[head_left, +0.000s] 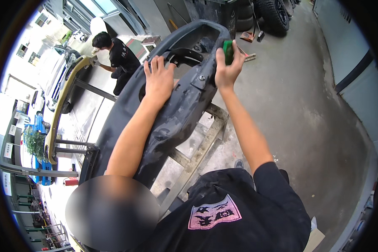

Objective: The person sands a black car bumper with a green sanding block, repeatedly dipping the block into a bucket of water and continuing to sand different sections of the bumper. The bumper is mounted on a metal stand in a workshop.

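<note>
A dark grey car bumper (178, 107) with patchy, scuffed paint rests on a metal stand (208, 136) in front of me. My left hand (160, 80) lies on its upper surface beside an opening, fingers stretched out and apart. At the bumper's far right edge, my right hand (229, 69) is closed round a green block (228, 52), which looks like a sanding pad. The block is upright against the edge; the fingers partly hide it, and its contact face does not show.
At the left, a co-worker (119, 59) crouches by a yellowish bumper (65, 90) on another stand. Tyres (273, 17), a dark bin (212, 14), a red dustpan (248, 36) and a brush (250, 57) are at the back. Concrete floor (298, 105) stretches to the right.
</note>
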Demonstrator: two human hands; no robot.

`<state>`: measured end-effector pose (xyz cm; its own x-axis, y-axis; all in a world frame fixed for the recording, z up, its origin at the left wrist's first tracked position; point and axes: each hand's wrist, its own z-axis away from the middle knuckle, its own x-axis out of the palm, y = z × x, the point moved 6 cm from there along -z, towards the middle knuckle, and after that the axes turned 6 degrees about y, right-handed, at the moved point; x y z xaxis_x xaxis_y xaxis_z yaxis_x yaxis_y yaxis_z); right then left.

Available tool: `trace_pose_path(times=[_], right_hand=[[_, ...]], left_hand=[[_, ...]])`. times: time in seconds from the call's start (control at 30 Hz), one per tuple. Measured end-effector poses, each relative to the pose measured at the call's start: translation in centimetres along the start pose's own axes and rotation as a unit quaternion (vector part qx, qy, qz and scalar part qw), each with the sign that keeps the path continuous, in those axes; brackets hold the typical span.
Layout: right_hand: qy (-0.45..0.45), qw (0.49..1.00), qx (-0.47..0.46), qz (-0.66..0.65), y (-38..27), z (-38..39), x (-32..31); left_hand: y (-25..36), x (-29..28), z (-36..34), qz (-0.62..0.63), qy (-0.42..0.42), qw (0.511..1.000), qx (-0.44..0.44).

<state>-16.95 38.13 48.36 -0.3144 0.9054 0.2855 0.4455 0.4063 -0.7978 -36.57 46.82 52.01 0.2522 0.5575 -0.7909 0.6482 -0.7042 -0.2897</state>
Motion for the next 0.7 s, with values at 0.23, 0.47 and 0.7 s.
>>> trace_pose_path(times=[0.23, 0.47, 0.7], right_hand=[[-0.021, 0.998, -0.058, -0.031, -0.8, 2.8, -0.1], [-0.044, 0.995, -0.089, -0.011, -2.2, 4.4, -0.5], [-0.029, 0.989, -0.144, -0.001, -2.4, 4.9, -1.4]], left_hand=[[-0.3, -0.1, 0.5, -0.001, -0.016, 1.0, -0.006], [-0.5, -0.3, 0.8, 0.009, -0.022, 1.0, -0.015], [-0.1, -0.2, 0.9, 0.011, -0.042, 0.999, -0.022]])
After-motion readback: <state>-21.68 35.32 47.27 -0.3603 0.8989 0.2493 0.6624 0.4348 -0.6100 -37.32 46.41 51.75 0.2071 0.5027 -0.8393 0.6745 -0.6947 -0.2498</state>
